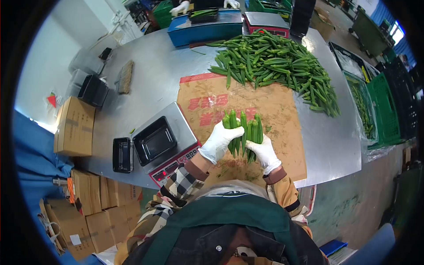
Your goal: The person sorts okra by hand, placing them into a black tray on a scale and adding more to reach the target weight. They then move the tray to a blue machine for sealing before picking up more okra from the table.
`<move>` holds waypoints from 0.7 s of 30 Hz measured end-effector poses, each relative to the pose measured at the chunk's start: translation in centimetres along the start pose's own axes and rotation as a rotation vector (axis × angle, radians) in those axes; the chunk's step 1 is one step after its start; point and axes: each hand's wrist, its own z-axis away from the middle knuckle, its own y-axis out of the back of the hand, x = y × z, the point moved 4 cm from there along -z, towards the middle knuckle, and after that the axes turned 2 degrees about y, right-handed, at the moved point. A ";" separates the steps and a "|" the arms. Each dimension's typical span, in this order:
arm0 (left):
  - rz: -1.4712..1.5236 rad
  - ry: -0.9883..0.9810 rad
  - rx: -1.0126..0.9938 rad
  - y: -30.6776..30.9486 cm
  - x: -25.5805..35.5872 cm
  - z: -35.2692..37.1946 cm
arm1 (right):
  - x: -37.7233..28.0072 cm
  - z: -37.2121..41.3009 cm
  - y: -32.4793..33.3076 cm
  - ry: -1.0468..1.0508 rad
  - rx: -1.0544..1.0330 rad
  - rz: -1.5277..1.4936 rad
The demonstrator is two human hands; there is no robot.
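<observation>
My left hand (224, 140), in a white glove, is closed around several okra pods (232, 118), their stem ends pointing away from me. Beside it my right hand (263, 152), gloved too, grips another bunch of okra (254, 130). Both bunches are held close together above a flattened cardboard sheet (282, 110) with red print. A large heap of okra (274, 59) lies beyond the hands, partly on the cardboard. Left of my hands a black tray (154, 140) rests on a digital scale (185, 126), and a second black tray (123, 154) is next to it.
A brush (125, 77) and stacked black trays (92, 90) are at left, near a cardboard box (75, 126). At the back are a blue bin (205, 31), another scale (267, 20) and another person's gloved hands (180, 9). Green crates (383, 106) stand right of the metal table.
</observation>
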 end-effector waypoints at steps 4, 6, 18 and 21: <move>-0.032 -0.060 0.091 2.4 0.9 1.9 | 0.7 -0.1 -4.4 0.021 -0.047 0.063; 0.003 -0.067 0.164 4.0 1.8 3.2 | 1.5 -0.6 -7.2 0.021 -0.112 -0.011; -0.602 -0.229 0.133 21.4 14.0 9.5 | 3.8 -4.0 -30.1 0.000 -0.542 -0.128; -0.693 -0.029 0.023 25.7 13.8 9.6 | 3.9 -3.0 -31.6 -0.528 -0.586 -0.162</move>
